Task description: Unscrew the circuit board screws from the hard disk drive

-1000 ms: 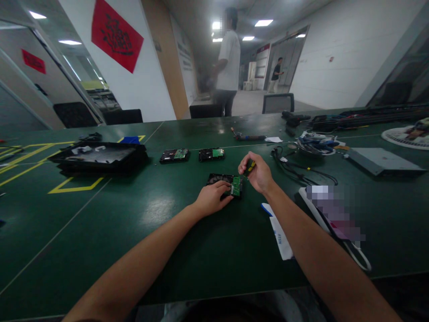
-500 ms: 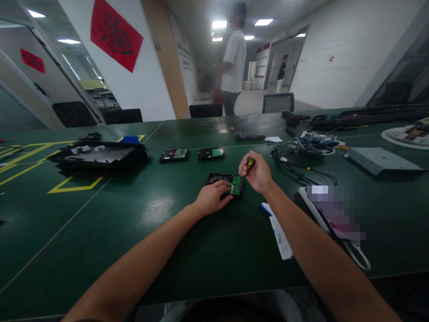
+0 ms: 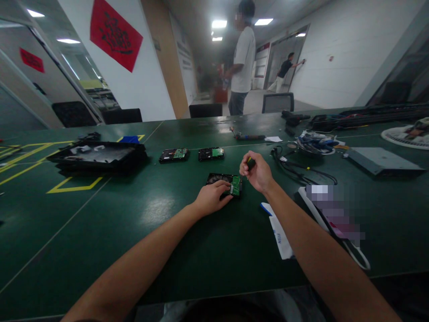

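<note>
A hard drive [image 3: 236, 182], black with a green circuit board at its right end, lies flat on the green table. My left hand [image 3: 212, 197] grips it from the near left, fingers on top and thumb along the near edge. My right hand [image 3: 259, 173] is closed around a screwdriver [image 3: 250, 163] with a black and yellow handle, just above the drive's right end. The screwdriver's shaft and tip cannot be made out. Farther back lie two more hard drives, one [image 3: 173, 155] to the left and another [image 3: 211, 154] directly behind the held one.
A stack of black plastic trays [image 3: 100, 156] stands at left. Black cables [image 3: 295, 167], a coil of wires [image 3: 317, 143] and a grey metal box [image 3: 385, 161] lie at right. Nearer are a white packet [image 3: 280, 237] and a phone [image 3: 335, 214]. Two people are beyond the table.
The screwdriver handle has turned in my right fingers, showing less yellow. My left hand and the drive stay put. Both people in the background have shifted to the right.
</note>
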`<state>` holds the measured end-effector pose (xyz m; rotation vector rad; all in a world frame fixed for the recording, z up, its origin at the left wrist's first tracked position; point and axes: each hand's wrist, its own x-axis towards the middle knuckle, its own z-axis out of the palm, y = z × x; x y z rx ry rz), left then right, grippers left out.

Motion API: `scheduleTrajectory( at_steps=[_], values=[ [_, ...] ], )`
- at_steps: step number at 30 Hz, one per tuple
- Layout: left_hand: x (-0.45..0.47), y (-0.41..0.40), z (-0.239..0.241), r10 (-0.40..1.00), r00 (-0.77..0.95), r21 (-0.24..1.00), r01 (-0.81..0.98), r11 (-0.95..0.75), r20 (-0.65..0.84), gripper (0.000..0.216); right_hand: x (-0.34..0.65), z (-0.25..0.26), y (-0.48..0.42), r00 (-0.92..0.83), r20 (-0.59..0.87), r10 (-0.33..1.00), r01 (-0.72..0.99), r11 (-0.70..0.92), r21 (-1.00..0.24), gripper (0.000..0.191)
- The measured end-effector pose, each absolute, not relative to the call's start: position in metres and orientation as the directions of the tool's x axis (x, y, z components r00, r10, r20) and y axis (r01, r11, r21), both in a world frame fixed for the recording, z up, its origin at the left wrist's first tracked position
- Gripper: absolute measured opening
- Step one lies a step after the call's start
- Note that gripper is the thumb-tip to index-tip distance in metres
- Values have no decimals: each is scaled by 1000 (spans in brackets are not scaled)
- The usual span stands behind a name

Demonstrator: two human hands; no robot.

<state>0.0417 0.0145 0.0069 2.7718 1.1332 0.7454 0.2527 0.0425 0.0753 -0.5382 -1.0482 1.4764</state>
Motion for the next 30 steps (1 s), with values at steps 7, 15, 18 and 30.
scheduleTrajectory(
  at_steps=[7, 15, 18, 30],
  values=[
    [42, 14, 8, 683, 608, 232, 654, -720, 405, 26, 245, 76, 39, -162, 283, 945, -538, 156, -829, 34],
    [43, 13, 11, 694, 605, 239, 661, -711, 391, 26, 248, 77, 38, -199, 261, 945, -528, 121, -840, 42],
    [42, 12, 11, 696, 605, 232, 667, -708, 387, 25, 247, 77, 38, -197, 258, 946, -521, 122, -845, 44],
    [44, 13, 11, 689, 611, 233, 658, -716, 390, 26, 243, 76, 35, -215, 281, 935, -520, 134, -844, 32]
  ],
)
